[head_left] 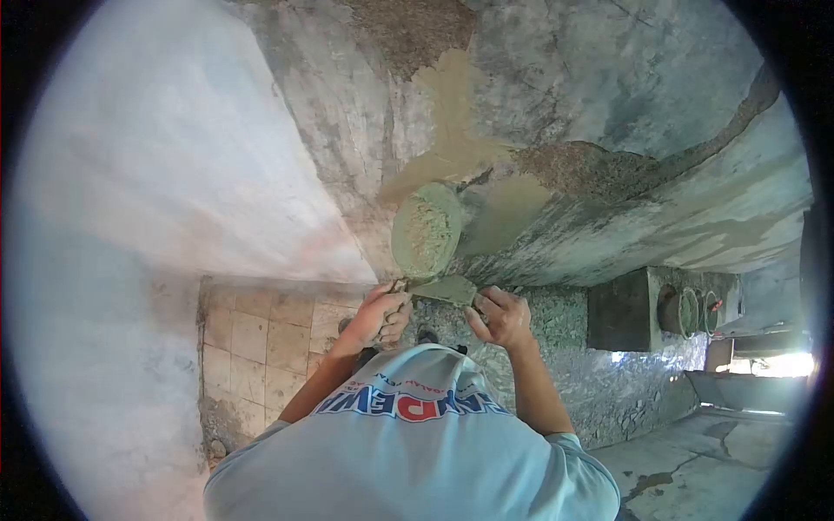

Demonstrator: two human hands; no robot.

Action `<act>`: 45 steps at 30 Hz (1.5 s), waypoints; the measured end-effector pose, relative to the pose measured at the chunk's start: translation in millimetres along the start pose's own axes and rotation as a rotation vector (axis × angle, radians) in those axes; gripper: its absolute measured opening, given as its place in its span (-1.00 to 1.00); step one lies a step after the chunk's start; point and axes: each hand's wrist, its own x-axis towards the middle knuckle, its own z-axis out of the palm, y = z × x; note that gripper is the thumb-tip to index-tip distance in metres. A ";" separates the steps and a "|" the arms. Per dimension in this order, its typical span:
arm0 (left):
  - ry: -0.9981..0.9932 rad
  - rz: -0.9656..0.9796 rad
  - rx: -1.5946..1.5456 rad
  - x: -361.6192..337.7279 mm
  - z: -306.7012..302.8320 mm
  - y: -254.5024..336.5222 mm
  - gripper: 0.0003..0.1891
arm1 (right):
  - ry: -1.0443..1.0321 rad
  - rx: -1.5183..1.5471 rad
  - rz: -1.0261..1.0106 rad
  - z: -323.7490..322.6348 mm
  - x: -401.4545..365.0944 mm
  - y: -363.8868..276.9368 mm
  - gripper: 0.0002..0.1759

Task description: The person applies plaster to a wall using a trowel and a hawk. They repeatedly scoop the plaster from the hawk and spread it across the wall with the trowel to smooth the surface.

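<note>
A flat, mortar-coated trowel blade (445, 288) lies between my two hands, just below a green oval basin (402, 236) that holds lumpy grey mortar (430, 230). My left hand (382, 314) is closed at the blade's left end, where the handle seems to be. At the other end, my right hand (501, 314) has its thumb and fingers at the blade's corner. Behind the basin, smooth patches of wet mortar (452, 143) cover part of the rough wall.
Tiled floor (265, 339) shows at lower left, and rubble-strewn ground (617, 391) at lower right. A concrete block (621, 310) stands at the right, with round containers (686, 311) beside it. A pale wall (191, 156) fills the left side.
</note>
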 end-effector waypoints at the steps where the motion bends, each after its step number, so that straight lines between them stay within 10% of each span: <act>1: 0.014 0.004 0.001 -1.2 -0.4 0.4 -0.85 | 0.039 0.014 -0.002 -1.7 4.1 -1.8 -0.76; 45: 0.043 0.182 -0.110 -22.6 -29.0 -40.5 -0.89 | 0.388 0.195 0.099 27.0 111.4 45.6 -0.83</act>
